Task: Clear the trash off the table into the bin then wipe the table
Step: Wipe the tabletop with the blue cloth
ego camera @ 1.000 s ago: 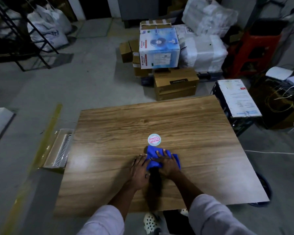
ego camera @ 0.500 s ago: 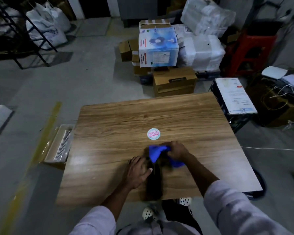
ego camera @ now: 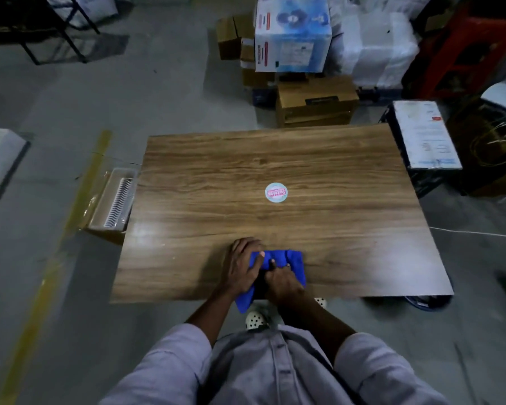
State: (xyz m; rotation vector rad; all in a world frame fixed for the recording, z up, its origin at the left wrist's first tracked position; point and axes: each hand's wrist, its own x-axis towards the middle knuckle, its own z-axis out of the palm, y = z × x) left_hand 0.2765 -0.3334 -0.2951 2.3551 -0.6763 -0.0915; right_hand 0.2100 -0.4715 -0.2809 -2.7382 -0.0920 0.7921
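Looking at a crumpled blue cloth (ego camera: 278, 266) parked right at the near edge of the brown wood-grain tabletop (ego camera: 275, 159), one corner already dangling off toward the floor. Got the left hand (ego camera: 241, 267) gripping its left side, thumb laid on top, and the right hand (ego camera: 281, 283) pressing down on the middle with bent fingers; can't tell whether pinching or just pushing. Biggest risk imo: dragging the cloth clean off the edge on any pull toward the body. Could also bunch up under two hands and skip patches, probably leaving the far half and corners unwiped. Might snag and peel the round white sticker with pink lettering (ego camera: 275, 192) mid-table too. Can't read that lettering, way too blurry. Same deal with the white and blue carton (ego camera: 292, 33) on the floor behind: red strip down the side, some printed picture, no legible brand.
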